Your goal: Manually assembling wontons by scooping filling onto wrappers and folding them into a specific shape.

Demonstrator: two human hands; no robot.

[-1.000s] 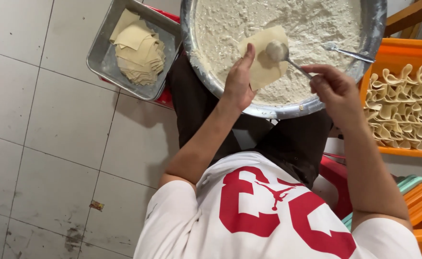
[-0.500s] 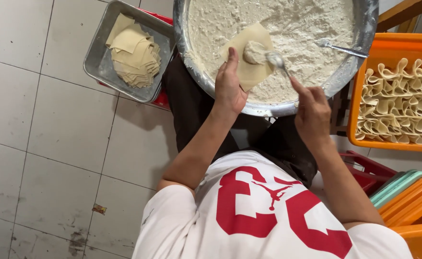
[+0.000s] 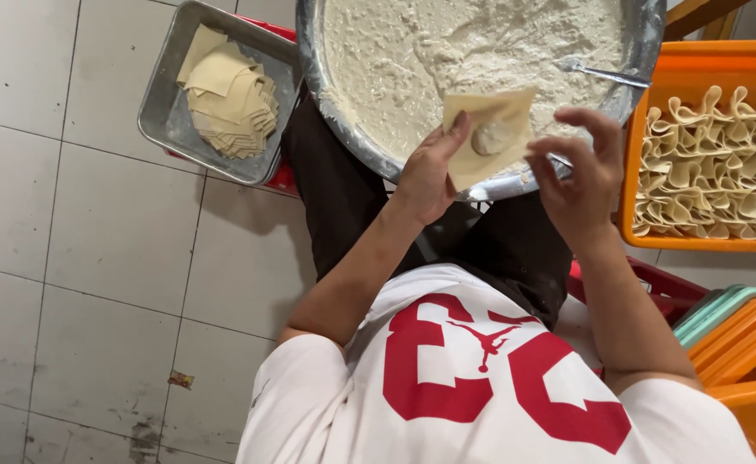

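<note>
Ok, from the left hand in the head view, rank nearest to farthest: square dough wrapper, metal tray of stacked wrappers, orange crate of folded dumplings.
1. Square dough wrapper, in the left hand itself.
2. Metal tray of stacked wrappers, off to the picture's left.
3. Orange crate of folded dumplings, at the picture's right edge.

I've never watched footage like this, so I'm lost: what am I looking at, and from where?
One camera worn on a person's head looks straight down at their bare hands. The left hand holds a square pale dough wrapper with a dab of filling. The right hand hovers open beside it. Behind them is a large round metal bowl of whitish filling with a metal spoon in it. A grey metal tray holds stacked wrappers, and an orange plastic crate holds folded dumplings.
</note>
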